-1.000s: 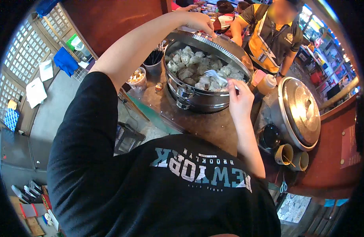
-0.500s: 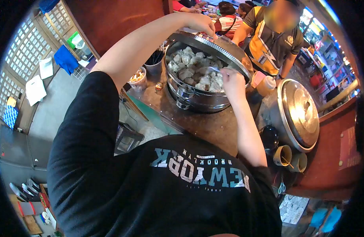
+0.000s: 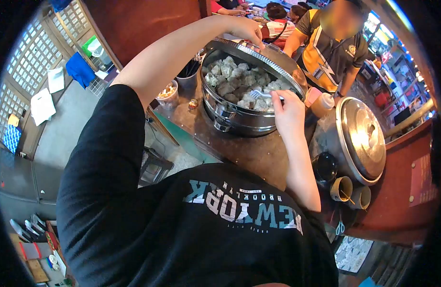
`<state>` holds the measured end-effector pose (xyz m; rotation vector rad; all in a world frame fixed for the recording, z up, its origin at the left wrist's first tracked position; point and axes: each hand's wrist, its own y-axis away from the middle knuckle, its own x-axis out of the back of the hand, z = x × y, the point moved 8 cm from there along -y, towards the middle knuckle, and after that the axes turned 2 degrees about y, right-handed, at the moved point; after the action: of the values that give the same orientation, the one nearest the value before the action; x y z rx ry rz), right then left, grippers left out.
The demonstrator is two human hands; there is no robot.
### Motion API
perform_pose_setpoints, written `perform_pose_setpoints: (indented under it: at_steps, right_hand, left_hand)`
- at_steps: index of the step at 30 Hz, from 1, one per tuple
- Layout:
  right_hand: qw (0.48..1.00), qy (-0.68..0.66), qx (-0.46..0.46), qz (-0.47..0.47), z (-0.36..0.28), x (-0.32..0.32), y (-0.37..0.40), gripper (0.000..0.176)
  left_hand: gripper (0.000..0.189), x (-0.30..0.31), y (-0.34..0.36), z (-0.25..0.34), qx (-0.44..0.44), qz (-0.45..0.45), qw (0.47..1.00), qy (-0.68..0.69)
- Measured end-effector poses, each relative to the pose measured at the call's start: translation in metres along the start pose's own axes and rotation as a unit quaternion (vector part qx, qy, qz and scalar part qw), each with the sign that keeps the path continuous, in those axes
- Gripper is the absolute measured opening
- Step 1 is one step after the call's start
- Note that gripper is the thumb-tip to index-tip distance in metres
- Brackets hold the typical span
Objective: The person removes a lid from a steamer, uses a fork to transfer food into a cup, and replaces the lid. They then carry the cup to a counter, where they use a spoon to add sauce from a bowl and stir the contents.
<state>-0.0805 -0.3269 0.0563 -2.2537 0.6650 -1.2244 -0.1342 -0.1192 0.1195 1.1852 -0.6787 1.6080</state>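
A shiny steel steamer pot point(image 3: 239, 120) stands on the brown counter, filled with pale dumplings point(image 3: 230, 71). Its domed lid point(image 3: 282, 62) is tilted up over the far right side of the pot. My left hand point(image 3: 248, 31) reaches across to the lid's far edge, fingers curled on it; the exact grip is partly hidden. Between the thumb and fingers of my right hand point(image 3: 290, 105) is a white plastic fork point(image 3: 264, 94). Its tines point left, at the dumplings near the pot's near right side.
Right of the pot stand a sauce bottle point(image 3: 322, 103), a large lidded pot point(image 3: 361, 141) and cups point(image 3: 341, 189). Scissors point(image 3: 340, 227) lie near the counter edge. To the left are a tub of bits point(image 3: 168, 94) and a dark-filled container point(image 3: 187, 80). A person point(image 3: 333, 57) stands opposite.
My right hand has drawn back slightly toward me and right, bringing the fork down and nearer the pot's near side. My left hand and the lid have hardly moved.
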Motion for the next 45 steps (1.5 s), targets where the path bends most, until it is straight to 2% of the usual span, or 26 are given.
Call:
perform_pose_setpoints:
  at_steps: [3,7,10,13,16,21,22,24,25,29,32,35,38,41,44,45]
  right_hand:
    - [0.998,-0.052,-0.026,-0.027,-0.002,0.001,0.007,0.019]
    - [0.995,-0.031,-0.018,-0.089,0.008,-0.030,0.017,0.020]
    - [0.996,-0.051,-0.004,-0.076,0.010,-0.035,0.019,0.020]
    - [0.984,-0.093,-0.139,-0.061,0.032,-0.025,0.017,0.021]
    - [0.960,-0.167,-0.222,0.016,0.048,-0.017,0.019,0.022]
    - [0.946,-0.211,-0.229,0.085,0.052,-0.039,0.006,0.023]
    - [0.959,-0.179,-0.201,0.084,0.050,-0.048,0.004,0.023]
    - [0.981,-0.033,-0.187,0.045,0.045,-0.065,-0.001,0.022]
    - [0.988,-0.001,-0.147,0.044,0.039,-0.065,-0.004,0.021]
    - [0.990,0.047,-0.130,0.035,0.026,-0.041,-0.004,0.018]
    - [0.994,0.047,-0.057,0.084,0.011,-0.030,0.001,0.018]
    - [0.997,-0.006,-0.048,0.066,0.019,-0.051,0.005,0.018]
    - [0.994,0.042,-0.102,-0.020,0.040,-0.064,0.000,0.019]
    - [0.992,0.062,-0.106,-0.009,0.037,-0.048,0.000,0.019]
    - [0.984,0.137,-0.097,-0.066,0.041,-0.043,0.000,0.021]
    - [0.983,0.138,-0.112,-0.055,0.040,-0.037,-0.001,0.020]
  left_hand:
    - [0.039,-0.002,0.006,0.005,-0.008,-0.003,1.000,0.018]
    - [0.038,-0.003,0.006,0.004,-0.007,-0.012,1.000,0.020]
    - [0.037,-0.001,0.006,0.004,-0.004,-0.001,1.000,-0.010]
    - [0.037,-0.002,0.004,0.002,0.002,-0.009,1.000,-0.015]
    - [0.036,-0.005,0.002,0.003,-0.031,-0.008,0.999,-0.007]
    - [0.036,-0.004,0.008,0.006,-0.006,-0.016,1.000,0.009]
    - [0.036,-0.004,0.008,0.007,-0.002,-0.018,1.000,0.014]
    - [0.036,-0.005,0.005,0.005,-0.008,-0.013,1.000,0.006]
    - [0.036,-0.005,0.003,0.003,-0.010,-0.011,1.000,0.002]
    - [0.036,-0.006,-0.001,-0.001,-0.033,-0.017,0.999,-0.016]
    - [0.036,-0.005,0.004,0.003,-0.022,-0.008,0.999,-0.022]
    - [0.036,-0.006,0.008,0.005,-0.010,0.002,1.000,0.010]
    - [0.037,-0.005,0.008,0.005,-0.008,0.003,1.000,0.003]
    - [0.037,-0.006,0.001,0.001,-0.033,-0.010,0.999,-0.010]
    - [0.036,-0.007,0.004,0.003,-0.034,-0.020,0.999,0.023]
    - [0.036,-0.006,0.003,0.003,-0.033,-0.017,0.999,0.015]
